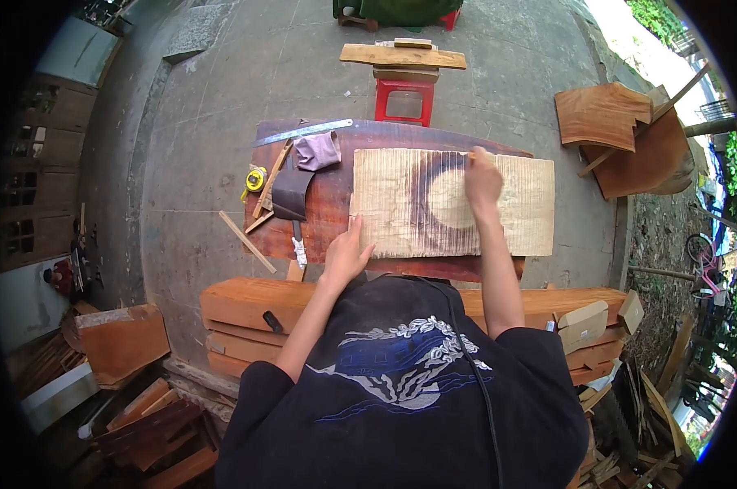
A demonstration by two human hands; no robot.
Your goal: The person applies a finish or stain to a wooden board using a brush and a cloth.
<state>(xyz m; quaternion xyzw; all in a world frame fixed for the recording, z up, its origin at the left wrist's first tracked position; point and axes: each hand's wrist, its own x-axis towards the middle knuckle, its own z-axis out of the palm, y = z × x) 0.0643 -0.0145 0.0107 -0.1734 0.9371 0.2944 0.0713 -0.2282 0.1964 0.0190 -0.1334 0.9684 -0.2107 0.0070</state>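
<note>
A pale wooden board (531, 204) with a dark ring around a lighter circle lies on a reddish-brown wooden slab (336, 196). My left hand (348, 254) rests at the board's lower left corner, fingers apart, touching its edge. Over the right side of the ring, my right hand (484, 181) is closed in a fist; whatever it grips is too small to name. Left of the board are a purple cloth (317, 151), a dark sheet like sandpaper (293, 194) and a yellow tape measure (256, 178). A metal ruler (303, 133) lies along the slab's far edge.
Thick wooden beams (246, 306) lie between me and the slab. A red stool (403, 99) bearing planks (401, 56) stands beyond it. Large wood pieces (601, 118) lean at the right. Scrap wood (152, 424) is piled at the lower left.
</note>
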